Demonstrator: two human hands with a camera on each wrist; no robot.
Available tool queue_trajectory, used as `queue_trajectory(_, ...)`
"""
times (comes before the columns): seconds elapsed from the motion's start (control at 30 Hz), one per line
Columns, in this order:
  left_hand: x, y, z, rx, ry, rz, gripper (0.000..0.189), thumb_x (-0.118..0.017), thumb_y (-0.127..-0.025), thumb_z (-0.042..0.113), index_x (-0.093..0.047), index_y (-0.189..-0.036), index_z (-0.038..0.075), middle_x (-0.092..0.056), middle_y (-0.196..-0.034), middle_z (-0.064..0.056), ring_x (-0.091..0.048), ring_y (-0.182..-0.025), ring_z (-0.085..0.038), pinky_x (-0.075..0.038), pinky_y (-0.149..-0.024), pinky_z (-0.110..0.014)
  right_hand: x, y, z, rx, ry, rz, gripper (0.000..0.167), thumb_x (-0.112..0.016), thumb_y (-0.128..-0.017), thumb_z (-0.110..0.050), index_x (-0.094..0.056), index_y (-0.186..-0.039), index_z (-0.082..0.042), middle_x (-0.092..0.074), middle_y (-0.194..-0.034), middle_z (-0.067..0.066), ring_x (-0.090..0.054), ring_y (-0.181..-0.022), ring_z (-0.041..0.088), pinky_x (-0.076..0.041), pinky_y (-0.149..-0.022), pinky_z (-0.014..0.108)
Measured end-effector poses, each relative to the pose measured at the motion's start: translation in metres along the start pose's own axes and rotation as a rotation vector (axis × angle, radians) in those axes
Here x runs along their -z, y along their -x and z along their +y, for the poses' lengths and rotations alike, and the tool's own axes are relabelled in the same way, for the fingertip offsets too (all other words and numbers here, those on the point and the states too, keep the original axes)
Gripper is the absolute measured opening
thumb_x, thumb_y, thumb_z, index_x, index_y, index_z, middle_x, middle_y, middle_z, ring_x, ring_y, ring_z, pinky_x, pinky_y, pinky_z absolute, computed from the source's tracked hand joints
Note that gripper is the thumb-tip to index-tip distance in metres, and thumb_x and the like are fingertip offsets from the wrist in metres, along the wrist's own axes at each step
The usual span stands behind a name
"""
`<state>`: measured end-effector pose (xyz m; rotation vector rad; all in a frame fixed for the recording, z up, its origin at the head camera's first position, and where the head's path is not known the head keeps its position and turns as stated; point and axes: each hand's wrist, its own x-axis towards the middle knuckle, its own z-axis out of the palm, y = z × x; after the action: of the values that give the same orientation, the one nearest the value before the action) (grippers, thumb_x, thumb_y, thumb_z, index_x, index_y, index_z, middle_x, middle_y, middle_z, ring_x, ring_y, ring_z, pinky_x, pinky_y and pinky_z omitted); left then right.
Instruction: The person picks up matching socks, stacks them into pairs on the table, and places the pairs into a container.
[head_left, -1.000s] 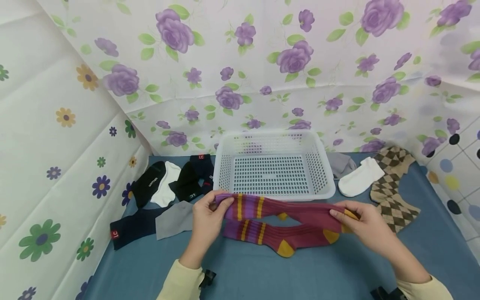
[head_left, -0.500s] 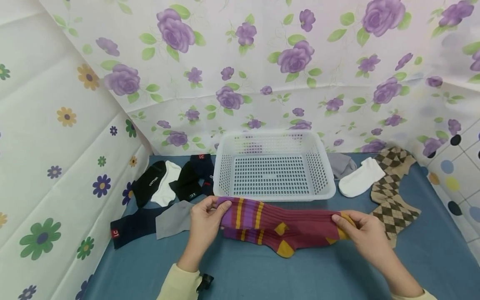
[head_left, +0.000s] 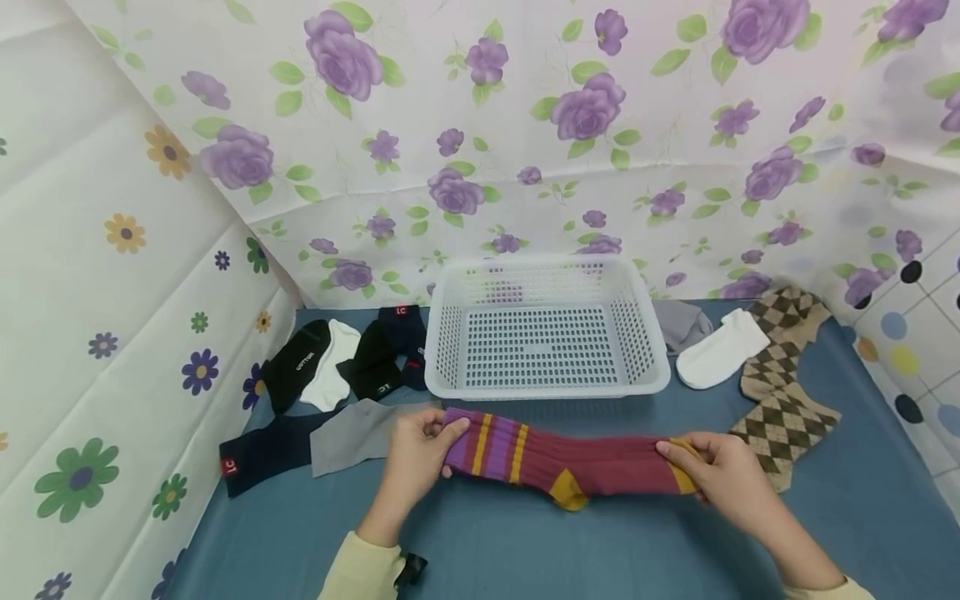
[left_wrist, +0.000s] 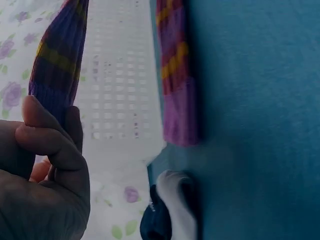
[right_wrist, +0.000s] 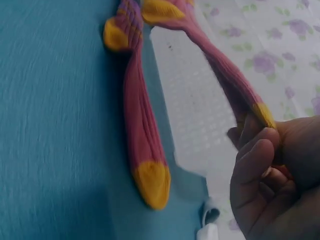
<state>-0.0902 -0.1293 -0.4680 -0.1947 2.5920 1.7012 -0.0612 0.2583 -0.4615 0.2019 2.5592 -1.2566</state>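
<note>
A maroon sock [head_left: 615, 465] with purple and yellow stripes at the cuff and yellow heel and toe is stretched sideways between both hands. My left hand [head_left: 412, 454] pinches its cuff between thumb and fingers. At the other end, my right hand [head_left: 729, 479] pinches the yellow toe. A matching sock lies flat on the blue cloth; its cuff [left_wrist: 179, 110] shows in the left wrist view and its foot [right_wrist: 142, 120] in the right wrist view. In the head view the held sock covers nearly all of it.
A white perforated basket [head_left: 658, 379] stands behind the hands. Black, white and navy socks lie left of it, with a grey sock [head_left: 352, 437] and a navy sock [head_left: 262, 454] nearer. On the right are a grey sock [head_left: 681, 325], a white sock [head_left: 722, 350] and argyle socks [head_left: 787, 417].
Both hands have brought the held sock down and toward the person, from above the matching sock in the head view to right over it. The grip at cuff and toe stays.
</note>
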Motion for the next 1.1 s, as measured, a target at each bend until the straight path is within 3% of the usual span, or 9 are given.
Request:
queue_trajectory(0.17, -0.010, -0.004, -0.014, -0.001, -0.072, -0.066, 0.027, -0.067, -0.084, 0.038, -0.066, -0.091, 0.012, -0.061, -0.068, -0.006, -0.056, -0.039, -0.019, -0.049, -0.040, -0.032, -0.004, -0.008, 0.012, -0.053, 0.077, -0.057, 0.051, -0.055, -0.083, -0.062, -0.065, -0.079, -0.012, -0.042, -0.049, -0.003, -0.043, -0.039, 0.013, -0.039, -0.038, 0.031)
queue_trajectory(0.53, -0.019, -0.011, -0.018, -0.037, -0.166, -0.050, 0.017, -0.069, -0.085, 0.026, -0.065, -0.089, 0.009, -0.058, -0.070, -0.007, -0.059, -0.047, -0.014, -0.049, -0.043, -0.025, -0.007, -0.016, 0.018, 0.002, 0.182, 0.039, 0.044, -0.050, -0.090, -0.055, -0.066, -0.094, -0.014, -0.057, -0.060, 0.003, -0.054, -0.049, 0.016, -0.044, -0.043, 0.031)
queue_trajectory(0.8, -0.019, -0.010, -0.019, -0.043, -0.256, -0.037, 0.016, -0.071, -0.084, 0.025, -0.067, -0.087, 0.010, -0.059, -0.068, -0.003, -0.057, -0.050, -0.011, -0.047, -0.045, -0.024, -0.010, -0.021, 0.021, -0.012, 0.169, 0.033, 0.036, -0.062, -0.087, -0.043, -0.067, -0.098, -0.009, -0.067, -0.073, 0.001, -0.061, -0.060, 0.012, -0.050, -0.049, 0.025)
queue_trajectory(0.93, -0.017, -0.009, -0.018, -0.049, -0.299, -0.031, 0.016, -0.071, -0.083, 0.024, -0.068, -0.088, 0.009, -0.060, -0.071, -0.001, -0.052, -0.058, -0.009, -0.045, -0.052, -0.022, -0.009, -0.021, 0.023, -0.004, 0.153, 0.031, 0.036, -0.058, -0.090, -0.043, -0.068, -0.097, -0.008, -0.066, -0.072, 0.002, -0.061, -0.059, 0.013, -0.049, -0.049, 0.027)
queue_trajectory(1.1, -0.012, -0.007, -0.009, -0.044, -0.268, -0.034, 0.017, -0.071, -0.084, 0.025, -0.069, -0.091, 0.009, -0.062, -0.075, -0.002, -0.054, -0.061, -0.010, -0.047, -0.054, -0.023, 0.001, -0.021, 0.022, -0.008, 0.095, 0.007, 0.043, -0.052, -0.093, -0.046, -0.066, -0.101, -0.007, -0.061, -0.067, 0.007, -0.056, -0.056, 0.015, -0.048, -0.049, 0.031)
